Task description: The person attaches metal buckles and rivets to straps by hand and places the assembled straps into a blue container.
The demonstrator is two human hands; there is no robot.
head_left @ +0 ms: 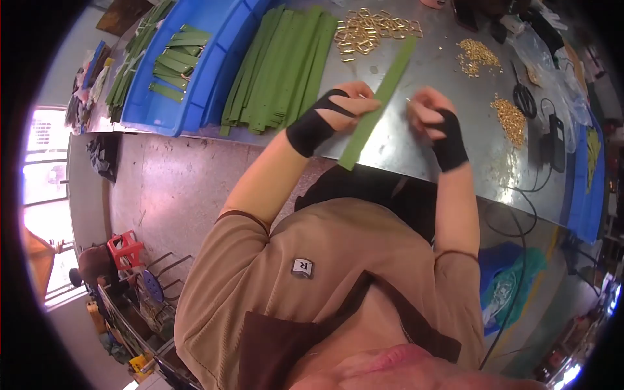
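Observation:
My left hand (348,107), in a black wrist wrap, pinches a long green strip (390,75) near its middle. The strip slants over the metal table's front edge. To its right, my right hand (430,114), also wrapped in black, has its fingers curled together. A tiny bright thing shows at its fingertips, too small to name. Many green strips (279,71) lie stacked left of my left hand. Gold rectangular buckles (367,32) are heaped beyond both hands. Small gold pieces form one pile (478,57) at the back right and another (509,120) nearer.
A blue tray (211,88) with short green straps stands at the left. Black scissors (523,97), a black device (556,143) with a cable and clear plastic bags (549,71) lie at the right, beside a blue bin (587,208). A phone (465,16) rests at the back.

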